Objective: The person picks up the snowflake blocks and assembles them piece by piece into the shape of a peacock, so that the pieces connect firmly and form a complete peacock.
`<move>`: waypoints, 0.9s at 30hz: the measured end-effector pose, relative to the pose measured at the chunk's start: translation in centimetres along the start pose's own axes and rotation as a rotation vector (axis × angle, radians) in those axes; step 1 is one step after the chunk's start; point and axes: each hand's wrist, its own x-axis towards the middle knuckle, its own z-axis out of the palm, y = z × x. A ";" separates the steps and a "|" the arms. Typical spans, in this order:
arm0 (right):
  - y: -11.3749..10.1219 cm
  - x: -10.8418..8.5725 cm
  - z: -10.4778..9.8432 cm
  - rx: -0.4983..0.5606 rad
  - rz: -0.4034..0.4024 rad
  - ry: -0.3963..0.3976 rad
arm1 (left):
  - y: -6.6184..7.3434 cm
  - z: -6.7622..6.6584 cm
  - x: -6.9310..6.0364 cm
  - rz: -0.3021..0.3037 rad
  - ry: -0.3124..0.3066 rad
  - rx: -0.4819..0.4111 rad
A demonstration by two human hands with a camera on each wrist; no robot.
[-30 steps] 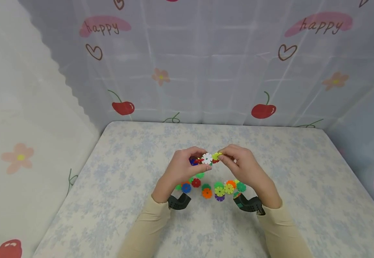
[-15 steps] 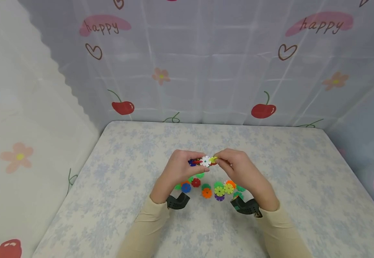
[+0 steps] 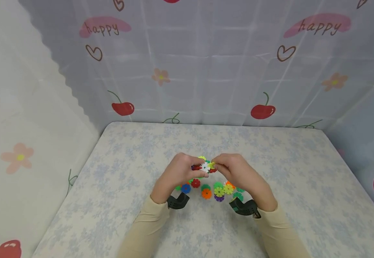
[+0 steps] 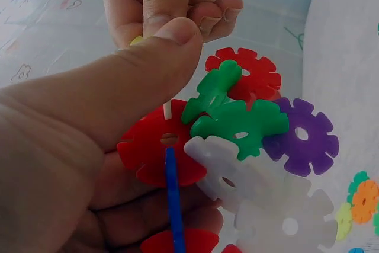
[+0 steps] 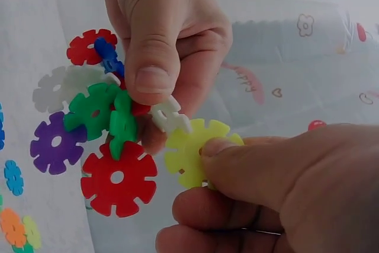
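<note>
My left hand [image 3: 181, 172] grips a cluster of interlocking notched plastic discs between thumb and fingers. In the right wrist view the cluster shows a red disc [image 5: 119, 178], green discs [image 5: 93, 111], a purple disc [image 5: 57, 143], and white and blue ones. My right hand [image 3: 240, 172] pinches a yellow notched disc [image 5: 192, 149] between thumb and fingers. The yellow disc's edge meets a white disc [image 5: 169, 115] at the cluster's side; whether their slots are engaged I cannot tell. In the left wrist view, the left thumb hides most of the yellow disc.
Several loose discs lie on the patterned table [image 3: 125, 172] below the hands, among them an orange disc [image 3: 206, 194], a blue disc [image 3: 185, 188] and a purple disc [image 3: 219, 198]. A printed curtain [image 3: 206, 71] hangs behind the table.
Both hands have come slightly lower in the head view, and the right has shifted left with the yellow disc. The cluster has turned a little, so another yellow disc shows above the left hand.
</note>
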 end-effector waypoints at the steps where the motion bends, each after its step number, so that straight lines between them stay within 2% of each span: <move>1: 0.1 0.0 0.0 0.012 0.001 -0.013 | 0.0 0.0 0.0 -0.007 -0.013 -0.013; 5: 0.2 -0.1 -0.2 0.036 -0.013 -0.047 | 0.1 -0.2 -0.1 -0.027 -0.064 -0.060; 8: 0.2 -0.1 -0.3 0.031 -0.019 -0.059 | 0.1 -0.3 0.0 -0.032 -0.085 -0.063; 12: -0.4 -0.1 -0.2 -0.008 0.014 -0.055 | 0.2 -0.3 0.0 -0.013 -0.070 -0.043; 16: -1.0 0.1 0.3 -0.053 0.060 -0.013 | 0.1 0.0 0.0 -0.012 -0.039 -0.044; 19: -1.0 0.4 1.0 -0.068 0.092 0.038 | -0.3 0.2 0.1 -0.063 -0.021 -0.063; 22: -0.7 0.7 1.7 -0.042 0.133 0.114 | -0.8 0.3 0.2 -0.143 0.004 -0.118; 25: -0.2 0.7 1.6 0.003 0.145 0.259 | -1.2 0.3 0.3 -0.253 0.072 -0.224; 27: 0.0 0.6 1.4 0.032 0.123 0.355 | -1.4 0.2 0.4 -0.329 0.112 -0.310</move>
